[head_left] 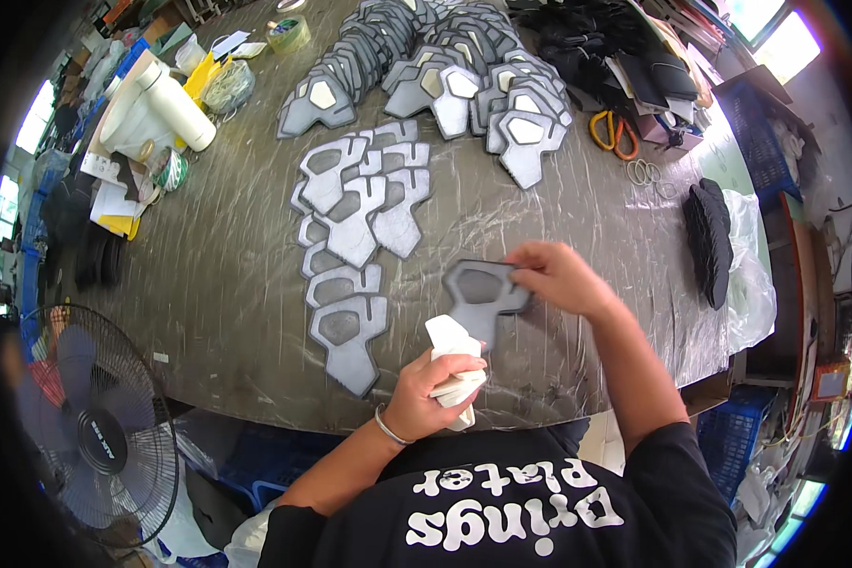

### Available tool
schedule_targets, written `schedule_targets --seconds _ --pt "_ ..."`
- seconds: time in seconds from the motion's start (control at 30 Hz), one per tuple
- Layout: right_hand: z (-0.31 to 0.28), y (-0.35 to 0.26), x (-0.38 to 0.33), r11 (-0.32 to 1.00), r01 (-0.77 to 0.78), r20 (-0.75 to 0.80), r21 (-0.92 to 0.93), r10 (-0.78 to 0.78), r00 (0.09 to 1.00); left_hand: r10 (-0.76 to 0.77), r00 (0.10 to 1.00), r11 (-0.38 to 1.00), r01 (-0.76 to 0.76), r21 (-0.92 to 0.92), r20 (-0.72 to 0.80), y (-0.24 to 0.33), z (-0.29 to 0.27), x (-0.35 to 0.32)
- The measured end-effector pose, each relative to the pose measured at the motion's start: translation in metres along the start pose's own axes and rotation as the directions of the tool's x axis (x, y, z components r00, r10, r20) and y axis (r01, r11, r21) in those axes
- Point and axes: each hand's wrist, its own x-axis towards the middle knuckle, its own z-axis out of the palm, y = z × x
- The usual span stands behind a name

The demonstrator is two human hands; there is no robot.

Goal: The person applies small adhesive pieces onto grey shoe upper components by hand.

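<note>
While the left hand (433,390) grips a white stack (456,364), the right hand's (560,277) fingers (523,270) pinch a grey panel (484,295) — best held flat on the counter (227,275) — edges aligned.

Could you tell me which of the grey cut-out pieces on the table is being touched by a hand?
The single grey piece lying apart near the table's front edge: the right hand pinches its upper right corner, while the others lie untouched in overlapping rows.

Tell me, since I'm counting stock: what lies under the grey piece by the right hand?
Under the grey piece, held by the right hand, only the plastic-covered table shows; anything directly beneath is hidden.
</note>
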Motion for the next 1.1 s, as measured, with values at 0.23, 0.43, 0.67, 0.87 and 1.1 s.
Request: schedule_targets --seconds 0.23,0.43,0.67,0.87,1.1 --pt "0.024 -0.050 -0.051 0.939 0.279 -0.087 -0.201 -0.301 0.950 -0.015 0.978 0.996 0.032 -0.080 0.207 0.008 -0.003 0.003" --pt "0.038 -0.040 -0.055 0.897 -0.019 -0.044 0.442 0.043 0.998 -0.092 0.989 0.982 0.109 -0.152 0.117 0.009 -0.002 0.006" --pt "0.025 -0.009 -0.073 0.741 -0.129 -0.225 0.659 0.358 0.906 -0.160 0.987 0.986 0.160 -0.040 0.007 0.001 0.000 0.008" --pt "0.032 -0.001 -0.074 0.830 -0.232 -0.266 0.508 0.407 0.874 -0.166 0.984 0.983 0.160 0.085 0.062 0.003 0.006 0.036" --pt "0.042 -0.013 -0.061 0.756 -0.293 -0.202 0.586 0.485 0.851 -0.250 0.960 0.945 0.215 0.245 0.125 -0.002 0.004 0.036"
